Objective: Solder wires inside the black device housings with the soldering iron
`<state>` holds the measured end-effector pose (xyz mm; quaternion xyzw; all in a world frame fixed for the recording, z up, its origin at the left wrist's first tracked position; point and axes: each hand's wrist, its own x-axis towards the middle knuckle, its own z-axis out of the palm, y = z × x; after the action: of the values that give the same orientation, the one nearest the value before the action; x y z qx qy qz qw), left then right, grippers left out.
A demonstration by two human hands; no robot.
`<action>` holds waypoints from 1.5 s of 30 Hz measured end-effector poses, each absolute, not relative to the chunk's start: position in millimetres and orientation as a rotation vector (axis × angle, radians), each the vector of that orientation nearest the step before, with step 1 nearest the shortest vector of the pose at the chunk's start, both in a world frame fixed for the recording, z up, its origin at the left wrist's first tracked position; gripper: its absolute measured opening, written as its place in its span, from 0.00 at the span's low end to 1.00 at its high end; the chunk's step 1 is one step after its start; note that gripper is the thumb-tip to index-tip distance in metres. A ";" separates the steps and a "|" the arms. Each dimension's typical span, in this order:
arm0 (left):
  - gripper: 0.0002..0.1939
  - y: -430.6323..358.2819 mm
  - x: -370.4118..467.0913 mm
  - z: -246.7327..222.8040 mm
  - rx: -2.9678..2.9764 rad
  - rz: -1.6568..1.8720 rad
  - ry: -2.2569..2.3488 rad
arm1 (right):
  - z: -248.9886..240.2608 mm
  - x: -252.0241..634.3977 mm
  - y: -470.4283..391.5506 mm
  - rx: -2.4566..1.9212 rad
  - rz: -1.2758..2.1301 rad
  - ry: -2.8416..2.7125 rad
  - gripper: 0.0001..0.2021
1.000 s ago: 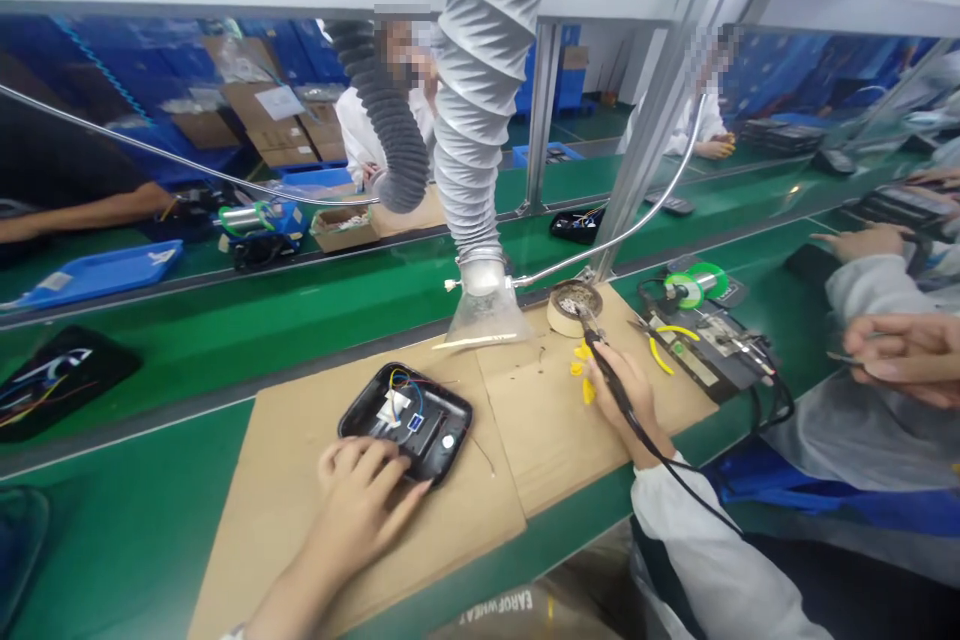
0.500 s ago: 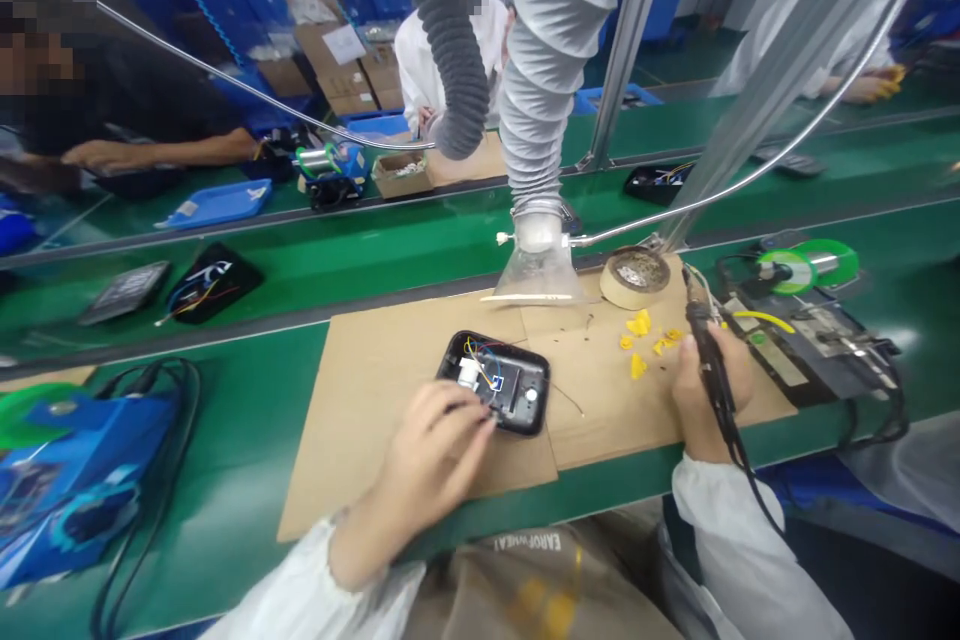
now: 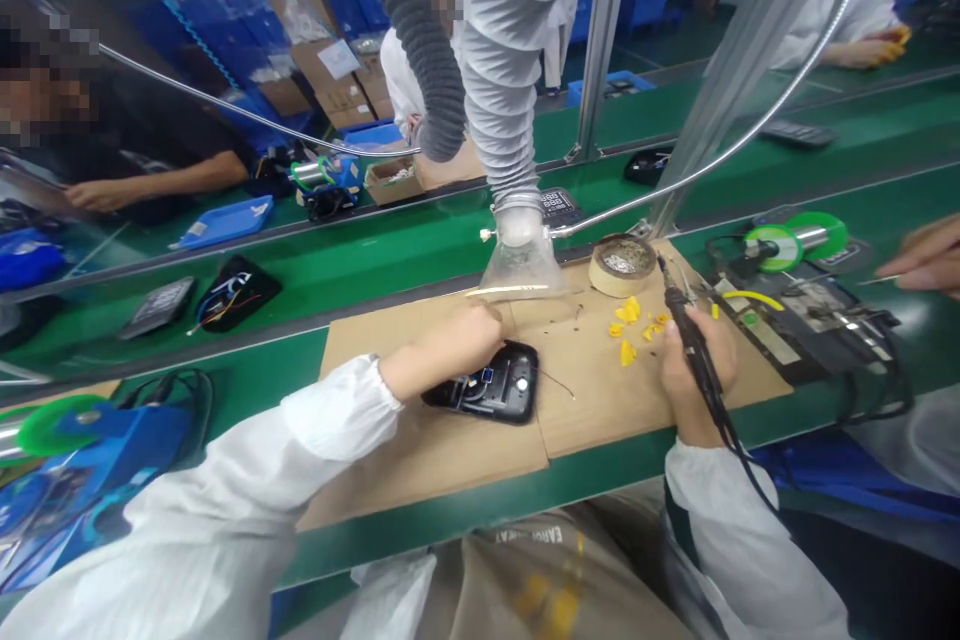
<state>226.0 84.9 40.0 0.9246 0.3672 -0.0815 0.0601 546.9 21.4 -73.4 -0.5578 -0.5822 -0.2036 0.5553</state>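
Note:
A black plastic housing (image 3: 514,398) lies open side up on the cardboard (image 3: 420,460), with a small blue board and wires inside. My left hand (image 3: 469,340) reaches across its far left part, fingers curled in a closed grip. What they hold, if anything, is hidden, and the hand covers part of the wiring. On the right my right hand (image 3: 701,360) is wrapped round a soldering iron (image 3: 694,345), its tip pointing up and away near a round tin (image 3: 624,265) of cleaning material. Yellow sponge scraps (image 3: 628,330) lie between the housing and this hand.
A clear fume hood (image 3: 521,270) on a white hose hangs just behind the housing. A soldering stand with a green solder reel (image 3: 821,235) is at right, where another person's hand (image 3: 934,255) reaches in. Blue equipment (image 3: 142,440) stands left. Parts lie on the green conveyor (image 3: 360,260).
My left hand has moved from the housing's near edge up over its far side, and its fingers have curled in. The right hand still holds the iron. Another person's hand has appeared at right.

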 end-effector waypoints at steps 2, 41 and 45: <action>0.13 80.8 221.0 40.3 2.771 -0.161 1.055 | -73.7 545.5 21.2 -1.328 -0.455 -1.375 0.16; 0.11 62.8 165.1 33.5 2.523 0.387 1.148 | -37.0 478.4 -57.2 -1.085 0.140 -1.689 0.18; 0.13 63.1 164.3 34.3 2.649 0.289 1.177 | -30.5 468.8 -49.3 -1.057 0.287 -1.730 0.18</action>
<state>164.3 63.1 34.3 0.9034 0.4014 0.0987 0.1140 468.8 -49.3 -30.5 -0.4408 -0.7217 0.1198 0.5202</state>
